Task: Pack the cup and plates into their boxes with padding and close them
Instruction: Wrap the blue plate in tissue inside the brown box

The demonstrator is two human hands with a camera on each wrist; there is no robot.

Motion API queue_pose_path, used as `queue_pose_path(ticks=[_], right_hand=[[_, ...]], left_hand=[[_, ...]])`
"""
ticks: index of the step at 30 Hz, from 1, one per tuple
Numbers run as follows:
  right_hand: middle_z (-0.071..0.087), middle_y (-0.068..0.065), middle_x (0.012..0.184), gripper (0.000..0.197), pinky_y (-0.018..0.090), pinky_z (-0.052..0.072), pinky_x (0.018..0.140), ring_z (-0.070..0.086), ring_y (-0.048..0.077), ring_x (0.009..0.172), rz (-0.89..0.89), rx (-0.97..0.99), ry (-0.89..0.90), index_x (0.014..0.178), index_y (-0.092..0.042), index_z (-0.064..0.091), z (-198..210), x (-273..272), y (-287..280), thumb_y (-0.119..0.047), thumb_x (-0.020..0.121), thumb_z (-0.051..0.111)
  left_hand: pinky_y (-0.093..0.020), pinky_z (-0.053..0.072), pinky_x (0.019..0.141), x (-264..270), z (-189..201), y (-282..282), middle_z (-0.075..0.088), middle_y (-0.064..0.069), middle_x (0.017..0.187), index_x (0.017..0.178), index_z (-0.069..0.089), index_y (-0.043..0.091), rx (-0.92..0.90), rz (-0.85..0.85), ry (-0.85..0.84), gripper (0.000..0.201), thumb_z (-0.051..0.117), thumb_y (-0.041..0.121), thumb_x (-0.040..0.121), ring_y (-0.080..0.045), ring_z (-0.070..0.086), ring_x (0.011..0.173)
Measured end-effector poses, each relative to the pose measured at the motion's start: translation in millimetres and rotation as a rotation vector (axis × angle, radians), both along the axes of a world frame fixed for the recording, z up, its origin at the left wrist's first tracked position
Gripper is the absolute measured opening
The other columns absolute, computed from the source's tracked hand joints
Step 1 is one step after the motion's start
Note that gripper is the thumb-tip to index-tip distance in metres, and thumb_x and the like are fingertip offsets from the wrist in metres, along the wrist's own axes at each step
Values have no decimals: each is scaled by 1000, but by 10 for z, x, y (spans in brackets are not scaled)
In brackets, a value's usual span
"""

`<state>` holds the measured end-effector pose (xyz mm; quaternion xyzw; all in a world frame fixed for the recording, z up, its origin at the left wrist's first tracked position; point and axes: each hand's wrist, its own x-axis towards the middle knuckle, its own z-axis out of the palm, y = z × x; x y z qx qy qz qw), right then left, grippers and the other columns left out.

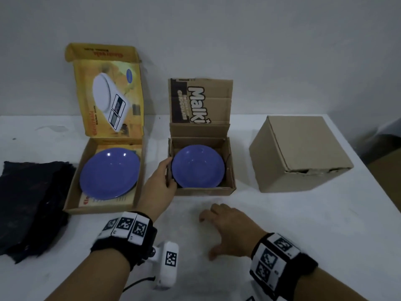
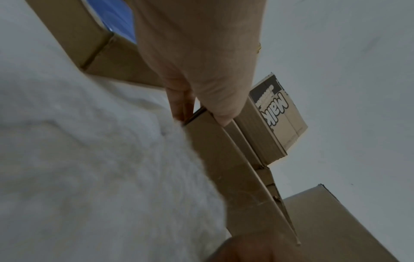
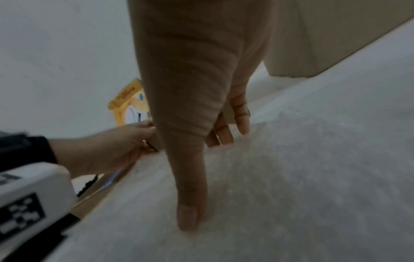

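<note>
Head view, left hand pinching middle box left wall, blue plate inside, right hand just in front, fingers loosely spread on table

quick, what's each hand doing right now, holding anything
Left hand: pinching the left wall of the middle box.
Right hand: open, holding nothing, fingers spread over the table.

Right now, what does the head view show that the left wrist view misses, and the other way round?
Only the head view shows the dark cloth, the right hand resting open on the table, and the plate in the middle box. Only the left wrist view shows fingers outside that box's corner, thumb on its rim. Both show the left hand, the middle box, the yellow box's plate and the closed box.
</note>
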<state>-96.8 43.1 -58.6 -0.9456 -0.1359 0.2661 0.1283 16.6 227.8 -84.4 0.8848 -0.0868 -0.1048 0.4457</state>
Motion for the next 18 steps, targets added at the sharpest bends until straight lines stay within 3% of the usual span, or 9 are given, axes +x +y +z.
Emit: queue_pose_path(ticks=[6,8,10,13,16,18], right_hand=[[59,-4,106,26,30,46,83,56,16,99,-87,163,-60,112,-29,62,118,114,-98,-40,88,59],[64,-3,97,28,32,48,79,59,16,90,-136,212,-94,101,-25,68,199,170,-191,-45,92,49],[67,-1,90,43,37,50,76,61,18,83,-221,288,-128,90,-18,69,281,231,-281,-48,92,39],[69,8,95,52,40,50,82,63,21,86,-288,318,-23,100,-12,67,351,300,-379,-48,91,30],[68,2,101,35,30,55,78,67,15,80,-337,428,-4,113,-30,64,411,363,-422,-20,95,36],[64,3,103,46,29,58,65,67,19,71,-514,549,-115,105,-30,67,436,419,-423,0,94,34]], left_hand=[[-39,50,91,17,-49,42,56,2,130,142,31,32,-67,-24,26,55,51,18,93,-21,57,111],[-35,47,95,43,-40,52,53,3,130,140,34,29,-97,-31,30,55,55,15,92,-18,54,115],[-33,45,98,80,-36,53,52,7,125,136,39,26,-128,-33,15,51,59,14,90,-14,51,118],[-38,47,95,146,-24,44,53,12,116,124,45,27,-147,-18,6,38,60,18,90,-13,52,114],[-35,46,94,170,-26,36,52,11,116,119,45,28,-138,-21,-7,34,60,17,91,-13,52,115],[-31,46,91,162,-37,40,52,10,116,120,44,28,-137,-19,0,35,59,16,91,-12,52,113]])
